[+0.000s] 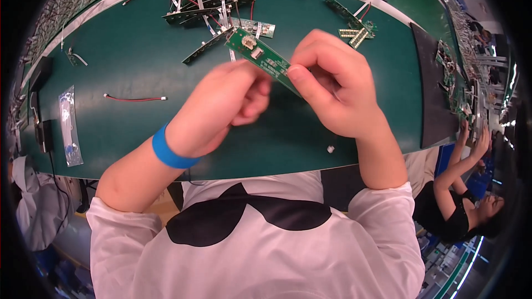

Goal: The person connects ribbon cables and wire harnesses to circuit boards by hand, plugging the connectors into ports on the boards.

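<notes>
A long, narrow green circuit board with white connectors slants over the table, gripped near its lower end between the thumb and fingers of my right hand. Just left of it is my left hand, with a blue band on its wrist. The left fingers are curled, and some reach behind the board; what they hold, if anything, is hidden. A short red and black cable with white plugs lies left of my left hand. Below my right hand, near the front edge, sits a small white piece.
Beyond my hands is a heap of circuit boards with wires. More boards lie at the back right. A clear plastic bag is at the left, a black mat at the right edge. Another person works at the right.
</notes>
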`<move>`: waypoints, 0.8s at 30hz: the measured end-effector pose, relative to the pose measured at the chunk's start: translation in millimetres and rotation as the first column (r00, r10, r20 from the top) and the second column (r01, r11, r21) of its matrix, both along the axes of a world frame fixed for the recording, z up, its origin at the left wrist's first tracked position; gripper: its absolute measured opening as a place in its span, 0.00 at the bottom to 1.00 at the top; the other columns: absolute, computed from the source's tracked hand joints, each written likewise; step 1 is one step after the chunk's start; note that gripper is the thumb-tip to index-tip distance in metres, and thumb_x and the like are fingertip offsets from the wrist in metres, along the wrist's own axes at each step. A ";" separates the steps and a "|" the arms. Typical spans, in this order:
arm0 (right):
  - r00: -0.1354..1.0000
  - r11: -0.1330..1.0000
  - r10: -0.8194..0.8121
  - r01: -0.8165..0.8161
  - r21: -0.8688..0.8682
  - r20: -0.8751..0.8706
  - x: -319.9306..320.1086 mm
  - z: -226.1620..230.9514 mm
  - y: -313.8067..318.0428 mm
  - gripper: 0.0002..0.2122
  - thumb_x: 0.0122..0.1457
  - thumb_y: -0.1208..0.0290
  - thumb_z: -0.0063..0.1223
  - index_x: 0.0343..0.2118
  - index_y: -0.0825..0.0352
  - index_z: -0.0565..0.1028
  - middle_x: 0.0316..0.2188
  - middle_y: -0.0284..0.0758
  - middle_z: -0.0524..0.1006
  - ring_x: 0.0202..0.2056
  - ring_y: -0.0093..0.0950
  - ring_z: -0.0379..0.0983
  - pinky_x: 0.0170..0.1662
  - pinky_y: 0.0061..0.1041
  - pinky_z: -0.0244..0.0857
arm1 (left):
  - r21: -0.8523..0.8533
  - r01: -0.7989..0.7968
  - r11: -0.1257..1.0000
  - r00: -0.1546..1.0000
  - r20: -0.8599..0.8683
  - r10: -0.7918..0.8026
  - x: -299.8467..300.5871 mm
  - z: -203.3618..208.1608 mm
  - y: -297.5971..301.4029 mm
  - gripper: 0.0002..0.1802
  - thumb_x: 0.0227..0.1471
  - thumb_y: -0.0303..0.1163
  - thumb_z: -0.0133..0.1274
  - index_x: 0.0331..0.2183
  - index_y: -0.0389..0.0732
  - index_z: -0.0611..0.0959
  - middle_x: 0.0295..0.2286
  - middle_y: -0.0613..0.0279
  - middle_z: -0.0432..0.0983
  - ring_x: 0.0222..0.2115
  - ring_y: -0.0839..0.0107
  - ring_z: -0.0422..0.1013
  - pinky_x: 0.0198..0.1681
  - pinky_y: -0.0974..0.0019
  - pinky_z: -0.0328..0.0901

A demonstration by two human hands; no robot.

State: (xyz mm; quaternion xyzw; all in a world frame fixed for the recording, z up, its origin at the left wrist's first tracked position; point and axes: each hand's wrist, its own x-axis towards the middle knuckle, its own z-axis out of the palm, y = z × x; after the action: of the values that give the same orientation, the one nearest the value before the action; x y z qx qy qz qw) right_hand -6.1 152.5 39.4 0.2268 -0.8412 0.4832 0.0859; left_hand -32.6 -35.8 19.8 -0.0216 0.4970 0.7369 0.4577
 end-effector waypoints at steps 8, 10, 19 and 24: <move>0.872 0.984 0.069 0.021 -0.178 0.485 8.1 18.2 -15.8 0.03 0.53 0.78 0.50 0.24 0.70 0.70 0.14 0.31 0.68 0.16 0.17 0.60 0.17 0.19 0.52 | 0.129 -0.290 0.948 -0.127 -0.987 0.096 -17.2 -1.7 -38.5 0.12 0.42 0.21 0.54 0.34 0.41 0.78 0.27 0.64 0.73 0.28 0.72 0.68 0.41 0.64 0.61; 0.797 0.994 0.053 0.019 -0.112 0.602 8.2 23.0 -14.2 0.04 0.53 0.77 0.50 0.25 0.70 0.70 0.13 0.31 0.67 0.16 0.18 0.59 0.18 0.20 0.53 | -0.025 -0.224 0.974 -0.292 -0.952 -0.091 -20.0 -0.2 -43.5 0.15 0.38 0.21 0.56 0.34 0.42 0.79 0.29 0.63 0.74 0.31 0.69 0.69 0.46 0.60 0.59; 0.762 0.992 0.125 -0.093 -0.085 0.635 4.1 -2.3 -1.8 0.07 0.53 0.72 0.51 0.25 0.71 0.72 0.14 0.34 0.67 0.16 0.23 0.60 0.21 0.23 0.55 | -0.231 -0.088 0.969 -0.368 -0.897 -0.247 -13.5 -9.6 -44.8 0.14 0.32 0.21 0.58 0.27 0.45 0.77 0.28 0.67 0.76 0.29 0.65 0.66 0.51 0.47 0.55; 0.667 0.983 0.134 -0.184 -0.013 0.733 2.8 -7.0 -0.8 0.05 0.55 0.76 0.51 0.26 0.73 0.71 0.16 0.28 0.67 0.21 0.15 0.59 0.23 0.16 0.54 | -0.346 0.065 0.936 -0.257 -0.912 -0.320 -10.7 -18.2 -37.9 0.14 0.32 0.21 0.54 0.29 0.44 0.77 0.28 0.67 0.73 0.25 0.66 0.61 0.49 0.50 0.56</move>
State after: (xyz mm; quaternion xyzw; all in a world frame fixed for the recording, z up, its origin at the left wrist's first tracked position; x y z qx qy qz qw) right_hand -3.3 151.8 32.3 0.0904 -0.7970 0.5125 -0.3064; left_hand -43.2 -73.7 1.6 0.6009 0.7195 0.3482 0.0060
